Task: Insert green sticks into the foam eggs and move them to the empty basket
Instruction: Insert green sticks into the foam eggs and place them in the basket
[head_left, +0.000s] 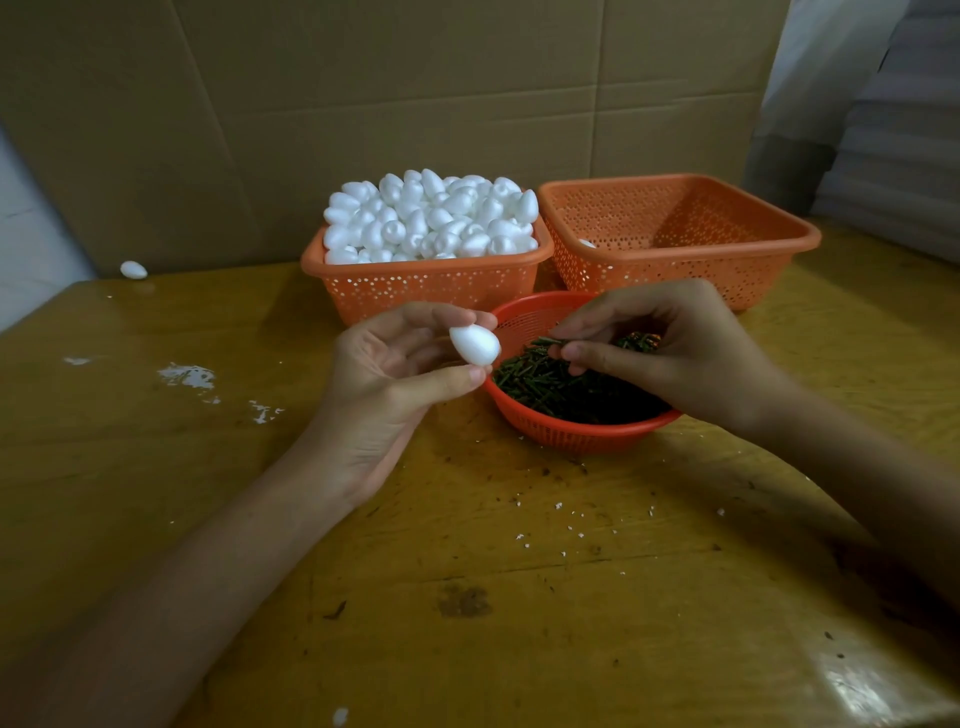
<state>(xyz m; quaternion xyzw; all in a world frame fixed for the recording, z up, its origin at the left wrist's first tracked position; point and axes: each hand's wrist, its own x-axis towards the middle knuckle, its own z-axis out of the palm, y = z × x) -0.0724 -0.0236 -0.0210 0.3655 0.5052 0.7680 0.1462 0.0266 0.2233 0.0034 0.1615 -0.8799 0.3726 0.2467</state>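
Note:
My left hand (395, 384) holds a white foam egg (474, 344) between thumb and fingertips, just left of the round red basket (582, 434) of green sticks (550, 382). My right hand (670, 348) is over that basket, its thumb and fingers pinching a green stick (545, 341) at the pile's top. Behind stands an orange basket (426, 288) heaped with foam eggs (431, 218). To its right is a second orange basket (685, 244), nearly bare, with one white egg (587, 242) showing near its left wall.
A loose foam egg (133, 269) lies at the table's far left edge. White foam crumbs (189, 376) and dark specks dot the yellow wooden table (467, 597). A cardboard wall (363, 104) stands close behind the baskets.

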